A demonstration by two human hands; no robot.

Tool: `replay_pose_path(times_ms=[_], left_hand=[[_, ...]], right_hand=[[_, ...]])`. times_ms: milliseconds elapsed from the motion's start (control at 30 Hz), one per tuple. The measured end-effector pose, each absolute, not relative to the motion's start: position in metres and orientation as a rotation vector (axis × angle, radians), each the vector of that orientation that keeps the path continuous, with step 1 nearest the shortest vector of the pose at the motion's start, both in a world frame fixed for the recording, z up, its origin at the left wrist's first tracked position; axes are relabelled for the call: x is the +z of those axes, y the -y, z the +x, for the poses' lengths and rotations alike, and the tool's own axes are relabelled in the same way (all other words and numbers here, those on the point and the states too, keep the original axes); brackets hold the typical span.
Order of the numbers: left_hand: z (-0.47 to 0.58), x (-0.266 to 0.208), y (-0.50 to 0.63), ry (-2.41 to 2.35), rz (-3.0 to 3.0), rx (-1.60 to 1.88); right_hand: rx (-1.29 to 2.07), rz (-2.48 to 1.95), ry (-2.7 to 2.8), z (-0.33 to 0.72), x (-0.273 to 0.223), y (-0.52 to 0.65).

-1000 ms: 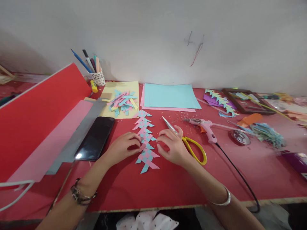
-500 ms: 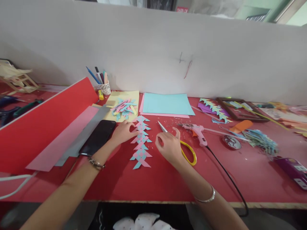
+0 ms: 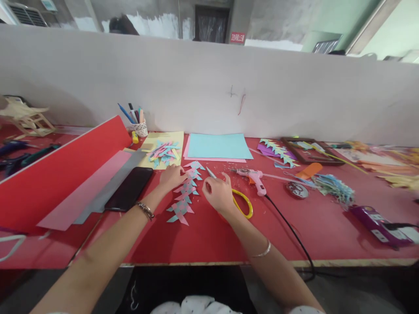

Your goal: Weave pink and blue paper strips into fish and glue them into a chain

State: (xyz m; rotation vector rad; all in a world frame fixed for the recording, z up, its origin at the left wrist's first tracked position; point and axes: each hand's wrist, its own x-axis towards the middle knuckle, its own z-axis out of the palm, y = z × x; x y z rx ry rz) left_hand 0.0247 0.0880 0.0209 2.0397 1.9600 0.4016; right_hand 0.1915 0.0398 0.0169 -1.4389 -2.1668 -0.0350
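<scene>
A woven pink and light-blue paper strip (image 3: pixel 186 192) with pointed, fringed edges runs lengthwise in front of me. It leans and curves to the right at its far end. My left hand (image 3: pixel 173 178) has its thumb and finger closed on the strip's left edge, near the far end. To the right of the strip, apart from it, is my right hand (image 3: pixel 220 195), with thumb and forefinger curled together in a loop and the little finger raised. Whatever is at those fingertips is too small to make out. Scissors with yellow handles (image 3: pixel 247 203) lie partly hidden beneath this hand.
Loose paper pieces (image 3: pixel 165 152) lie on yellow paper. Blue sheets (image 3: pixel 219 146) are at the back. A pink glue gun (image 3: pixel 257 176) with its cord, a round tin (image 3: pixel 297 190) and a purple power strip (image 3: pixel 376 224) are rightward. A phone (image 3: pixel 129 189) lies left.
The view has tilted up and shifted right. The strip, straight before, now slants and bends at its far end. My left fingers have come together on its edge.
</scene>
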Motion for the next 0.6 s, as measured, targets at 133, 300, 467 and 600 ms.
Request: replay_pose_path(times_ms=[133,300,467,600], left_hand=[[0.034,0.026,-0.086,-2.015,2.005,0.429],[0.034,0.024,-0.089,-1.935,1.927,0.489],[0.028,0.028,-0.088,-1.762,1.831,0.621],[0.025,0.041,-0.080,-1.666,1.811,0.731]], right_hand=[[-0.047,-1.416,2.185,0.193,0.016,-0.042],[-0.044,-1.389,2.176,0.194,0.016,-0.042],[-0.012,-1.357,2.126,0.194,0.014,-0.043],[0.026,-1.365,1.988,0.195,0.014,-0.043]])
